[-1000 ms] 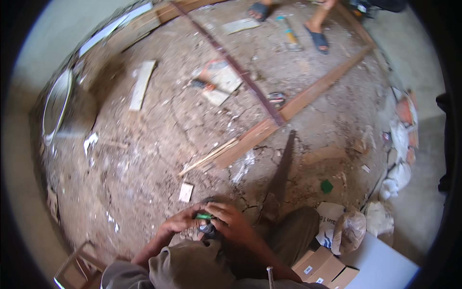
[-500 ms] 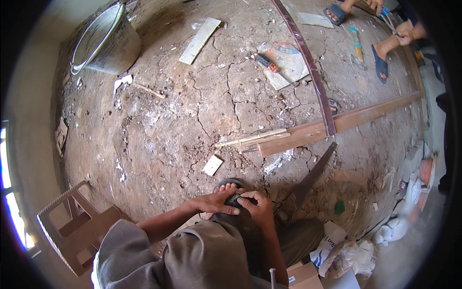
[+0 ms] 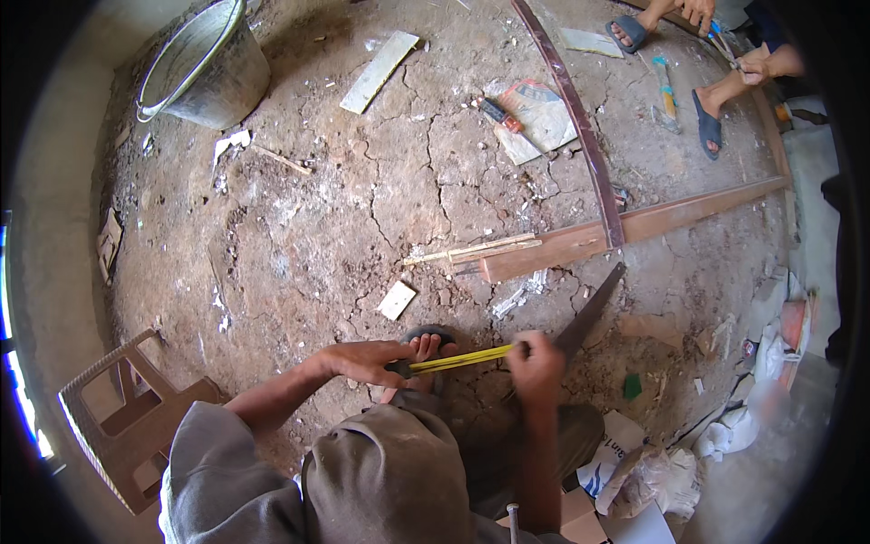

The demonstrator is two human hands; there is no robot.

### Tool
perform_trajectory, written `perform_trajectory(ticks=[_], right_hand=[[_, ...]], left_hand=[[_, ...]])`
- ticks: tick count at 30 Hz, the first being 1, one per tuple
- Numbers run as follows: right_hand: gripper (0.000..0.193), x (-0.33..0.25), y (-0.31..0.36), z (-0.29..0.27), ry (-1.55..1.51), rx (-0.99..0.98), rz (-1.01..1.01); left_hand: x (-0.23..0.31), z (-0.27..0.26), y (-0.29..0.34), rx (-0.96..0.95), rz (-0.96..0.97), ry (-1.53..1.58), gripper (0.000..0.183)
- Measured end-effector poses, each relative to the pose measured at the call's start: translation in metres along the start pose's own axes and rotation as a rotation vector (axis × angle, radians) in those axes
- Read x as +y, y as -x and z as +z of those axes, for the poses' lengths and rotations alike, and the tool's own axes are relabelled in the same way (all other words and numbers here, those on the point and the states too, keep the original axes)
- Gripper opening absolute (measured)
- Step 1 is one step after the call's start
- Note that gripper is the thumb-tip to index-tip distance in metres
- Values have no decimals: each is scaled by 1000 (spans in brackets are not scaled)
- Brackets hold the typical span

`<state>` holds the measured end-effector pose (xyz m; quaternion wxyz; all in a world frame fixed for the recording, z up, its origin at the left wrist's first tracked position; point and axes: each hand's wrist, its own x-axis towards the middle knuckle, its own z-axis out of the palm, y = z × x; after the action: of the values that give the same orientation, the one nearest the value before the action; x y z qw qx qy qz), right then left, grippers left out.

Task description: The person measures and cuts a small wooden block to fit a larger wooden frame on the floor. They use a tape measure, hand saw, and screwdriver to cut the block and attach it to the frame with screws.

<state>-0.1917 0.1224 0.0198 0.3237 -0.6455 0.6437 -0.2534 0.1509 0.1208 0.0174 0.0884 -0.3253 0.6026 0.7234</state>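
Note:
A tape measure point(image 3: 462, 359) is stretched between my two hands, its yellow blade pulled out above my sandaled foot. My left hand point(image 3: 370, 362) is closed round the dark case, most of which the fingers cover. The blade's far end is pinched in my right hand point(image 3: 536, 364), which is slightly blurred. Just beyond that hand, a handsaw point(image 3: 591, 315) slants with its dark blade pointing up toward a wooden board point(image 3: 553, 258). The saw's handle is hidden. On the ground ahead of my foot lies a small pale wood block point(image 3: 396, 300).
A dark red strip point(image 3: 571, 104) meets the board. A bucket point(image 3: 217, 86) stands far left, a brown stool point(image 3: 136, 417) near left. A screwdriver point(image 3: 498, 115) lies on torn sacking point(image 3: 544, 136). Another person's hand point(image 3: 757, 65) grips a tool at far right. Plastic bags point(image 3: 652, 480) lie near right.
My hands, together over the tape case half a second ago, have moved apart. The right has drawn the yellow blade out to the right; the left has shifted left with the case.

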Motion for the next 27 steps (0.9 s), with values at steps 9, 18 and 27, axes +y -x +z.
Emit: perform_trajectory(ticks=[9, 18, 27], right_hand=[[12, 112, -49, -215, 193, 477, 304], [45, 67, -58, -112, -1143, 666, 353], [37, -33, -37, 17, -1281, 587, 491]], left_hand=[[-24, 23, 67, 410, 139, -172, 31], [-21, 29, 37, 316, 213, -24, 28], [-4, 28, -6, 337, 121, 175, 37]])
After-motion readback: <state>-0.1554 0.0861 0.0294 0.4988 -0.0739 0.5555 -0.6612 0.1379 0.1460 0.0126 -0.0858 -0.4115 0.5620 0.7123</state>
